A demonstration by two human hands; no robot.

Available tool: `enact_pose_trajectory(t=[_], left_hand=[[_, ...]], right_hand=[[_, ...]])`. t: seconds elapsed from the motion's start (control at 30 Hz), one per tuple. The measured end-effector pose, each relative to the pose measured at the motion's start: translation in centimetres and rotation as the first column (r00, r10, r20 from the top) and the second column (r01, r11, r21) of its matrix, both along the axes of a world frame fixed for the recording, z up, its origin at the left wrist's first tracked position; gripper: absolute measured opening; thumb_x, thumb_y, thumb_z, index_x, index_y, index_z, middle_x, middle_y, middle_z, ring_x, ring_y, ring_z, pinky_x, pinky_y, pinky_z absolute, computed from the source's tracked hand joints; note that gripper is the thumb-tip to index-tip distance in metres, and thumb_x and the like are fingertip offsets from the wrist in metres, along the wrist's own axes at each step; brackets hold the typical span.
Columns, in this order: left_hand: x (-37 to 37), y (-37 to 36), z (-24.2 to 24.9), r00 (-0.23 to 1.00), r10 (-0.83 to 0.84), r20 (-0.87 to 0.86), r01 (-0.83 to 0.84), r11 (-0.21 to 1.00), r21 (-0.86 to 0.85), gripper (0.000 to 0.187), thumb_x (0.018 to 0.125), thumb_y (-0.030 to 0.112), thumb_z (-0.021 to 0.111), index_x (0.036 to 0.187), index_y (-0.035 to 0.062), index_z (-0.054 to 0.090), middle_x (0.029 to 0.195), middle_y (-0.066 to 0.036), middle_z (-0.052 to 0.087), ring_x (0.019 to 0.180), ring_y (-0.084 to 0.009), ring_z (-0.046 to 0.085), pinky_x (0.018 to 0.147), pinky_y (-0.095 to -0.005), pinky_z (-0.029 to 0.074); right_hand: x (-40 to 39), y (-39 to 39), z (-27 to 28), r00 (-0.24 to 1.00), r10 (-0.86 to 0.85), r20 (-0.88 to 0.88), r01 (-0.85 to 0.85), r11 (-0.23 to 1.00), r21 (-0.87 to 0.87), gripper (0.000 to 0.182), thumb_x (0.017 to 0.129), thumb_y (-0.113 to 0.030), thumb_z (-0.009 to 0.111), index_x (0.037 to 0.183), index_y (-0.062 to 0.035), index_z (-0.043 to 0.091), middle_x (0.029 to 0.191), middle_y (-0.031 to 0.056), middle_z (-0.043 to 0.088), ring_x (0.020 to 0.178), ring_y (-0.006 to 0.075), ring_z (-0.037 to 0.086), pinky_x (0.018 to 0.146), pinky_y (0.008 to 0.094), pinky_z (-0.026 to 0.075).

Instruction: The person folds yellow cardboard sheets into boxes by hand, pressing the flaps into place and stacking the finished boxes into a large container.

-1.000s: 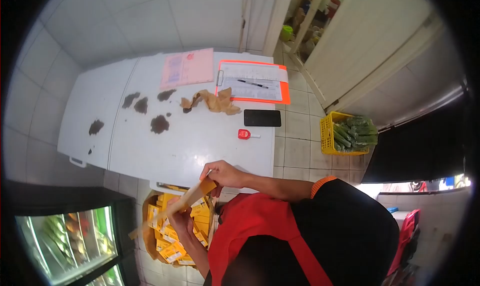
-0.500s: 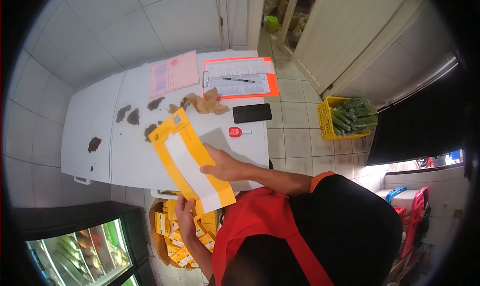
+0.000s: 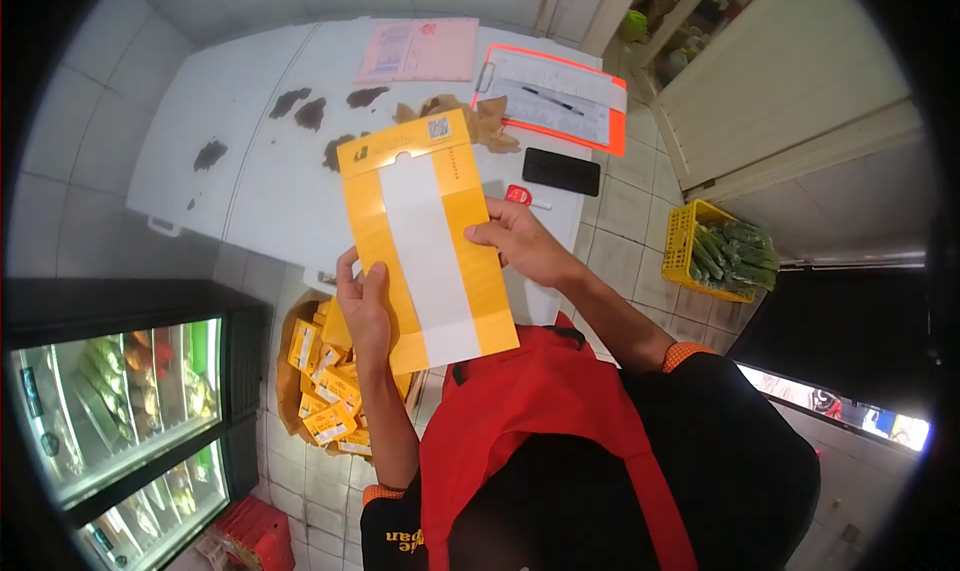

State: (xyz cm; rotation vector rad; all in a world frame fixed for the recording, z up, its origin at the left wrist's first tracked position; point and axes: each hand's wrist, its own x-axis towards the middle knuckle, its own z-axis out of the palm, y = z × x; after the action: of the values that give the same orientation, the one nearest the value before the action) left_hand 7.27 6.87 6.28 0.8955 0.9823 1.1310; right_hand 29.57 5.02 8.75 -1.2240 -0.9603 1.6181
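Note:
A flat yellow carton (image 3: 372, 221) with a broad white strip down its middle and a QR code near its top stands tilted in front of me. My left hand (image 3: 364, 306) is closed on its left edge, thumb on the near face. On the opposite edge my right hand (image 3: 525, 243) grips it, also with the thumb in front. Behind its top lies crumpled brown paper (image 3: 490, 126) on the white table. Close to my right hand are a red marker-like item (image 3: 518, 194) and a black phone (image 3: 562, 172).
A large bag (image 3: 288, 371) of several yellow boxes (image 3: 330, 386) stands below the table (image 3: 270, 206). An orange clipboard (image 3: 617, 121) with papers and a pen, plus a pink sheet (image 3: 420, 51), lie farther back. A yellow crate (image 3: 680, 241) of greens sits right; a lit fridge (image 3: 120, 401) left.
The carton has turned more upright and faces me squarely. My left hand has moved up from its bottom corner to the left side. The camera view has shifted.

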Motion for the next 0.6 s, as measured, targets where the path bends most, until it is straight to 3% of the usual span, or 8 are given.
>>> enact_pose_trajectory(t=[0.07,0.17,0.23,0.3,0.37,0.43,0.6], left_hand=[[0.6,-0.1,-0.1,0.997,0.02,-0.069,-0.02,1.0,0.0,0.029,0.093,0.006,0.05,0.12,0.002,0.041,0.102,-0.013,0.063,0.09,-0.0134,0.058,0.079,-0.0245,0.045],[1.2,-0.2,-0.4,0.992,0.017,-0.122,-0.014,1.0,0.028,0.033,0.09,0.01,0.052,0.121,0.0034,0.042,0.108,-0.012,0.059,0.099,-0.0174,0.055,0.089,-0.0291,0.043],[1.5,0.1,-1.4,1.0,0.026,0.005,-0.026,0.999,-0.02,0.038,0.088,0.01,0.05,0.124,0.0054,0.04,0.116,-0.013,0.054,0.105,-0.0221,0.054,0.093,-0.0322,0.042],[2.3,0.8,-1.5,0.991,0.011,0.133,-0.005,0.999,-0.045,0.044,0.087,0.006,0.048,0.129,0.0061,0.036,0.121,-0.016,0.052,0.108,-0.0255,0.055,0.096,-0.0358,0.043],[3.0,1.2,-1.5,0.996,0.014,0.093,-0.008,0.998,-0.065,0.049,0.083,0.009,0.046,0.131,0.0098,0.037,0.119,-0.014,0.052,0.106,-0.0257,0.055,0.091,-0.0354,0.046],[3.6,2.0,-1.6,0.996,-0.042,0.077,0.046,0.997,-0.058,0.05,0.082,0.008,0.046,0.131,0.009,0.037,0.119,-0.015,0.052,0.106,-0.0262,0.054,0.091,-0.0357,0.046],[4.7,4.3,-2.1,0.978,-0.206,0.018,0.207,0.972,-0.112,0.053,0.079,0.008,0.045,0.131,0.0044,0.038,0.12,-0.015,0.051,0.108,-0.0265,0.054,0.092,-0.0357,0.046]], right_hand=[[-0.2,-0.4,-0.9,0.989,-0.064,-0.134,0.076,0.993,0.087,0.031,0.09,-0.007,0.05,0.12,-0.0002,0.054,0.102,0.0044,0.064,0.085,0.0099,0.062,0.069,0.0248,0.051],[0.7,-1.1,-0.4,0.987,-0.057,-0.148,0.071,0.993,0.092,0.032,0.088,-0.006,0.051,0.12,-0.0007,0.054,0.101,0.0033,0.063,0.084,0.0091,0.06,0.066,0.0243,0.05],[1.4,-1.0,-1.9,0.988,-0.002,-0.156,0.021,0.993,0.118,0.029,0.087,-0.006,0.051,0.115,-0.0015,0.057,0.097,0.0022,0.063,0.082,0.0077,0.059,0.065,0.0243,0.049],[1.6,-0.6,-2.7,0.99,-0.054,-0.132,0.079,0.977,0.196,0.027,0.086,-0.006,0.051,0.111,-0.0012,0.059,0.093,0.0019,0.062,0.079,0.0074,0.058,0.063,0.0239,0.048],[2.6,-0.6,-2.8,0.988,-0.082,-0.131,0.115,0.955,0.273,0.025,0.086,-0.006,0.052,0.108,-0.0008,0.06,0.09,0.0015,0.062,0.076,0.0071,0.058,0.06,0.0235,0.048],[3.4,-0.7,-2.6,0.995,-0.07,-0.067,0.084,0.969,0.231,0.021,0.085,-0.006,0.053,0.103,0.0012,0.061,0.083,0.002,0.062,0.07,0.007,0.057,0.055,0.0223,0.047],[5.0,-1.7,-2.8,0.978,-0.163,-0.131,0.186,0.965,0.187,0.022,0.084,-0.006,0.053,0.103,0.003,0.061,0.081,0.0036,0.062,0.066,0.0072,0.058,0.053,0.0227,0.048]])
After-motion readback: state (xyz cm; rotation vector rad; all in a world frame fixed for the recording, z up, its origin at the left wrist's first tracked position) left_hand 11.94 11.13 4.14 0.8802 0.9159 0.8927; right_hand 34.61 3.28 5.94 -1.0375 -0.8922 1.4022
